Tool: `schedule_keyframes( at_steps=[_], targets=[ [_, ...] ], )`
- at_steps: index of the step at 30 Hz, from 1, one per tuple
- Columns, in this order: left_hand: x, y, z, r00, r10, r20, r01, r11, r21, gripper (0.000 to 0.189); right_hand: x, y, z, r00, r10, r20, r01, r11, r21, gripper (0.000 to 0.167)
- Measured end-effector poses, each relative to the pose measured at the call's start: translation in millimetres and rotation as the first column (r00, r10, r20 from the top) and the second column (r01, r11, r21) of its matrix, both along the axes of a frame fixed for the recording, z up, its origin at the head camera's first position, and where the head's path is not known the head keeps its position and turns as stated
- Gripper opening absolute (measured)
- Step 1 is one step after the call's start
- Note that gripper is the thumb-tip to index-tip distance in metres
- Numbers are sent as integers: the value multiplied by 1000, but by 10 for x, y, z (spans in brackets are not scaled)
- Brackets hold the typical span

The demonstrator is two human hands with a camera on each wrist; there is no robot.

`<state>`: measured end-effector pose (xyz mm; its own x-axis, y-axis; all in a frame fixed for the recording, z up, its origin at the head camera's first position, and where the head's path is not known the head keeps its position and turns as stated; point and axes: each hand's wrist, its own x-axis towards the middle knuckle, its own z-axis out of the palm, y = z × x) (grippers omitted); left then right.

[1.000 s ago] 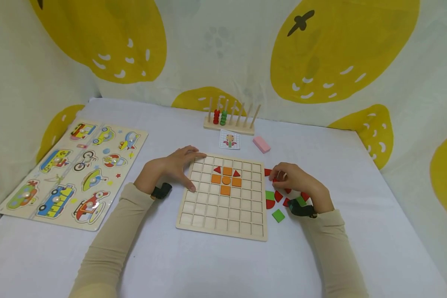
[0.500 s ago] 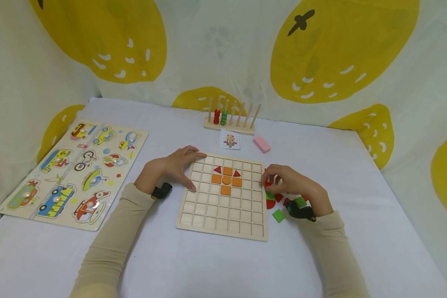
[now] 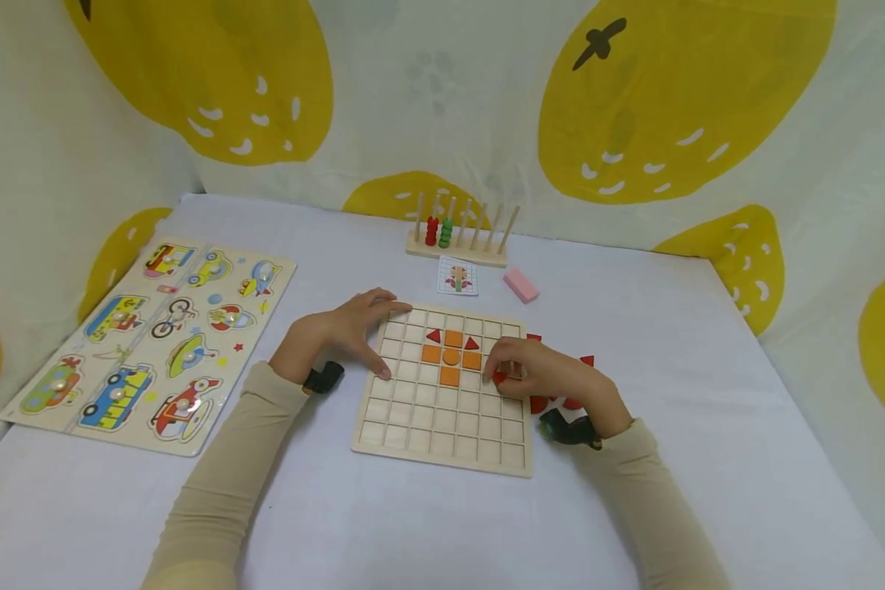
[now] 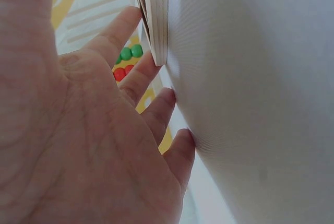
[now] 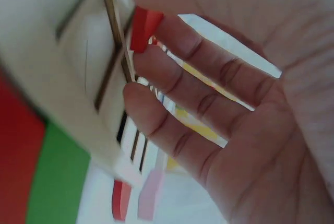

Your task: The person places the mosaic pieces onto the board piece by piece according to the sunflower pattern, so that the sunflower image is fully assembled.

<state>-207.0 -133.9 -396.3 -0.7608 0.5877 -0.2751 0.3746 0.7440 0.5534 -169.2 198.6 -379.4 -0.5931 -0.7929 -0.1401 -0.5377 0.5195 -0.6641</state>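
A wooden grid board [image 3: 420,455] lies on the white table. On it sit orange square tiles [image 3: 449,376] around an orange round tile [image 3: 451,357], with a red triangle [image 3: 434,335] at each upper side. My left hand [image 3: 339,334] rests spread along the board's left edge, thumb on the rim and index finger at the top-left corner. Over the right part of the grid, my right hand [image 3: 553,373] pinches a small red tile [image 5: 145,28] between thumb and fingertips. The fingers hide most of this tile, so its full shape cannot be told.
Loose red tiles [image 3: 574,404] lie right of the board, partly under my right hand. Behind the board are a pattern card [image 3: 458,276], a pink block [image 3: 521,285] and a peg rack [image 3: 457,252] with red and green beads. A vehicle knob puzzle [image 3: 147,352] lies at left.
My right hand has moved left from the loose tiles onto the board, carrying a red tile. My left hand has stayed at the board's edge.
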Motion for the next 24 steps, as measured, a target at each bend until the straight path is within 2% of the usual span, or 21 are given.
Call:
schedule_keyframes(
  at_steps=[4, 10, 17, 24],
  targets=[
    [-9, 6, -21, 1000, -2, 8, 2, 1000, -12, 109, 28, -96, -36, 1000, 28, -13, -28, 1000, 8, 13],
    [-19, 12, -26, 1000, 2, 1, -2, 1000, -19, 110, 26, -198, -67, 988, 75, -132, -74, 997, 19, 8],
    [-25, 3, -26, 1000, -1, 1, 1, 1000, -17, 110, 27, -212, -28, 993, 2, -117, 5, 998, 60, 6],
    [-21, 0, -6, 1000, -1, -3, 1, 1000, -6, 109, 6, -236, -57, 990, 13, -141, -5, 998, 56, 6]
  ],
)
